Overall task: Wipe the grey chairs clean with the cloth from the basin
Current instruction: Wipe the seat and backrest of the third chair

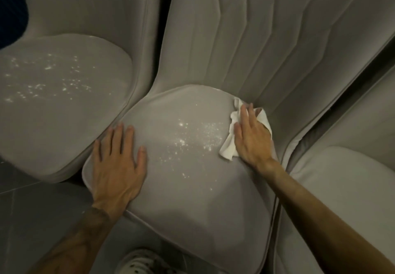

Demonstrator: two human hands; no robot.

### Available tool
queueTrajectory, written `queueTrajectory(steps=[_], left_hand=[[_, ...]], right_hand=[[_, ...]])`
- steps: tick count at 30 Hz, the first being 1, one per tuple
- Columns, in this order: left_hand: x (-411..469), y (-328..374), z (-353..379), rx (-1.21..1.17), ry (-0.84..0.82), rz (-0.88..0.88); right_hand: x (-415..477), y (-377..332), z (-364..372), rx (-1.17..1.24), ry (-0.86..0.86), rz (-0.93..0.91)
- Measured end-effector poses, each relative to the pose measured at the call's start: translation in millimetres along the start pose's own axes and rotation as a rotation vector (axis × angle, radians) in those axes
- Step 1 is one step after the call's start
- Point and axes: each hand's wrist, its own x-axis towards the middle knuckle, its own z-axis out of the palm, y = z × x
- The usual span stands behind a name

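Note:
Three grey upholstered chairs stand side by side. The middle chair (181, 188) has white powdery specks (192, 137) scattered over its seat. My right hand (252, 137) presses a white cloth (229, 145) flat against the seat's far right side, near the backrest. My left hand (119, 167) lies flat with fingers spread on the seat's left edge and holds nothing. The left chair (64, 124) also carries white specks (49, 77) on its seat. The basin is out of sight.
The right chair (342, 188) sits close beside the middle one, its seat without visible specks. Grey tiled floor (32, 220) shows at the lower left. A pale shoe (141, 263) appears at the bottom edge. Something dark blue (10, 10) is at the top left.

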Motion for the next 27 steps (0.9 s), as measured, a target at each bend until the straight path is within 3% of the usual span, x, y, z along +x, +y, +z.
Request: queueTrajectory(steps=[6, 10, 13, 17, 22, 27], left_hand=[[3.3, 0.4, -6.7, -0.03, 0.008, 0.018], [8.1, 1.7, -9.0, -0.039, -0.057, 0.002], [18.1, -11.9, -9.2, -0.045, 0.004, 0.072], [31.9, -35.3, -7.3, -0.055, 0.101, 0.234], [35.3, -40.3, 4.6, -0.085, 0.123, 0.266], [31.7, -38.1, -0.1, -0.103, 0.14, 0.253]], right_hand=[[-52.3, -35.5, -1.7, 0.14, -0.101, -0.173], [-18.9, -11.4, -9.6, 0.047, -0.07, -0.001], [4.5, -9.6, -15.5, 0.009, -0.108, 0.138], [-24.7, -44.4, -0.6, 0.085, 0.042, -0.023], [-56.9, -30.4, 7.8, 0.053, -0.054, -0.151], [-28.4, -6.3, -4.7, 0.062, 0.007, 0.095]])
